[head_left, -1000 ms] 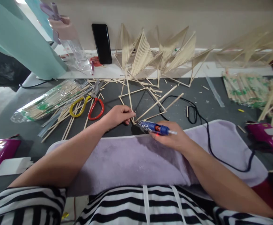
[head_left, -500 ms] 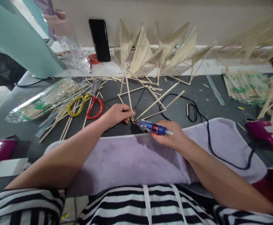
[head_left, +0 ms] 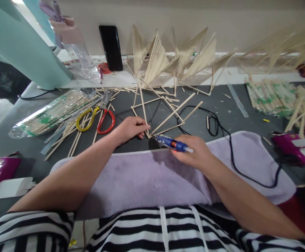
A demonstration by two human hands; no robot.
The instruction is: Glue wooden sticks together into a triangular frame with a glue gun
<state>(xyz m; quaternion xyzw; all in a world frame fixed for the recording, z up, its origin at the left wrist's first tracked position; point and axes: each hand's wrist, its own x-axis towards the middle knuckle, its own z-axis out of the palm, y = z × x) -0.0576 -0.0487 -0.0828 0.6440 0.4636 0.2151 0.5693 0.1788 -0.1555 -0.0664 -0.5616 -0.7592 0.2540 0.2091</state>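
My left hand (head_left: pixel 133 130) pinches a thin wooden stick close to the lower corner of an open stick frame (head_left: pixel 168 118). Blue and slim, a hot glue gun (head_left: pixel 171 142) rests in the grip of my right hand (head_left: pixel 193 151), with a clear glue stick poking out of its back end. Its nozzle points left at the corner where the sticks meet, just right of my left fingertips. Whether the nozzle touches the wood I cannot tell. The frame's other sticks spread up and away over the dark table.
Scissors (head_left: pixel 105 120) with yellow and red handles lie left, beside bagged sticks (head_left: pixel 55 110). Finished stick structures (head_left: pixel 155 56) and a phone (head_left: pixel 111 48) stand at the back. A black cord (head_left: pixel 232 150) crosses the lilac cloth (head_left: pixel 147 178). A bottle (head_left: pixel 76 49) stands back left.
The glue gun and my right hand have shifted very slightly right, away from the corner. My left hand keeps its pinch on the stick. The view has tilted a little.
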